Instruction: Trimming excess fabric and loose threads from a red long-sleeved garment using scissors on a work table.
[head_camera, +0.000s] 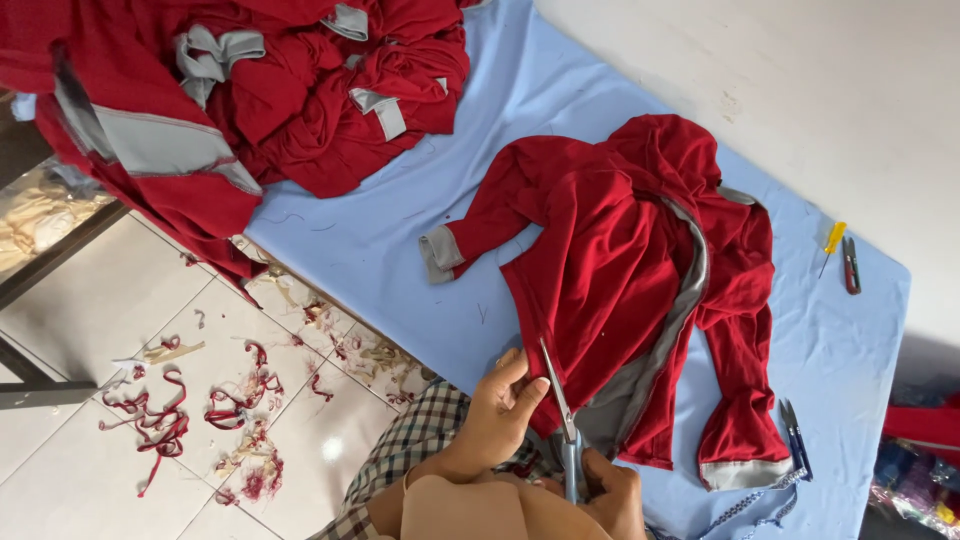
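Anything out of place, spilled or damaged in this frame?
Red and pale fabric trimmings are strewn over the tiled floor beside the blue table. Otherwise ordinary: the right hand works scissors along the red garment.

Scissors (566, 440) handles hidden inside right hand (610, 490).

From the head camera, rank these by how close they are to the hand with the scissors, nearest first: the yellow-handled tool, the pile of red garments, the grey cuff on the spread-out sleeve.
From the right hand holding the scissors:
1. Grey cuff, up and left of it on the blue cloth.
2. Yellow-handled tool, toward the upper right, near the cloth's far edge.
3. Pile of red garments, at the top left corner.
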